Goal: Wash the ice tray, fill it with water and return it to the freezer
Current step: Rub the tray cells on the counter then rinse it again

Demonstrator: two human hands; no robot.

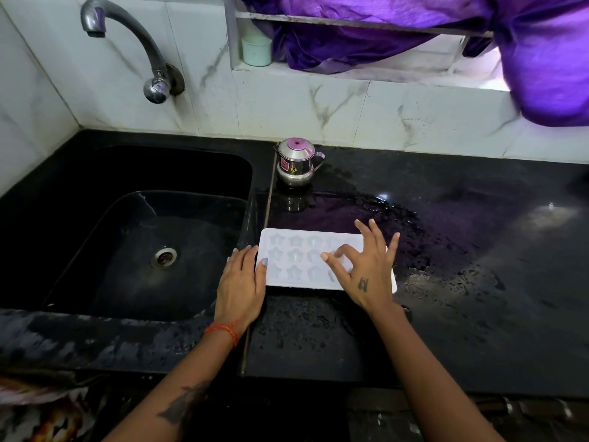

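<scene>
A white ice tray (pixel 296 260) with star-shaped cells lies flat on the wet black counter, just right of the sink. My left hand (pixel 242 282) rests against the tray's left end, thumb on its rim. My right hand (pixel 366 269) hovers over the tray's right part with fingers spread, thumb and forefinger bent toward the cells. The right end of the tray is hidden under that hand. I cannot tell whether the cells hold water.
A black sink (pixel 105 237) with a steel drain (pixel 164 257) lies to the left, under a curved tap (pixel 127 36). A small steel pot (pixel 296 162) stands behind the tray. The black counter (pixel 478 250) is wet. Purple cloth (pixel 541 59) hangs at the window.
</scene>
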